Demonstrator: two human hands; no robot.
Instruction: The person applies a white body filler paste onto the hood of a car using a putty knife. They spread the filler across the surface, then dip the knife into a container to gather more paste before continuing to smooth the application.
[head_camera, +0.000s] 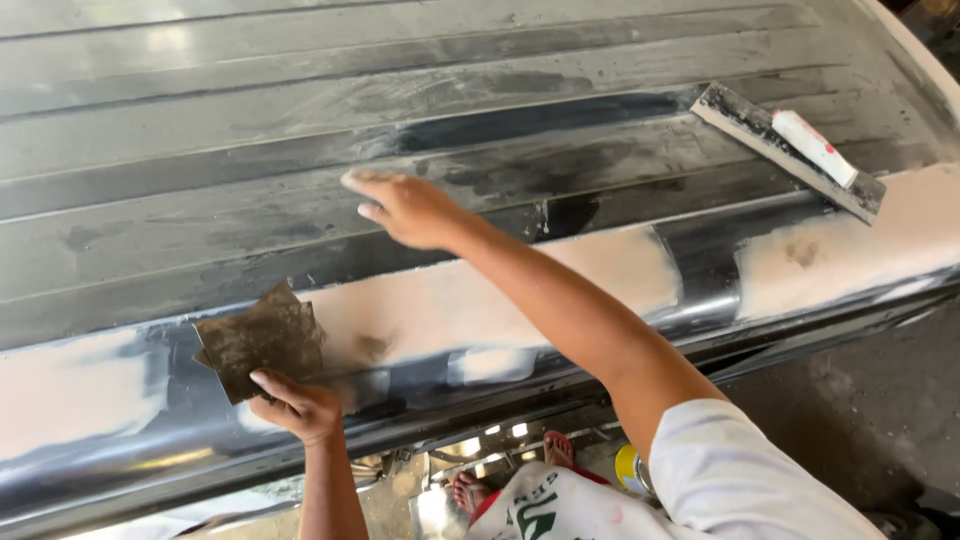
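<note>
My right hand (405, 207) lies flat, fingers together and stretched out, on the ribbed grey vehicle roof (250, 120), just above a strip of pale filler (440, 305) along the roof edge. My left hand (297, 405) grips the lower corner of a worn brown sheet of sandpaper (262, 338), held against the curved roof edge to the left of the filler strip.
A flat sanding board (770, 140) with a white tube (815, 147) on it rests on the roof at the upper right. More pale filler patches (850, 245) run along the edge. Below, my feet in sandals (470, 490) and a yellow can (627, 467) show on the ground.
</note>
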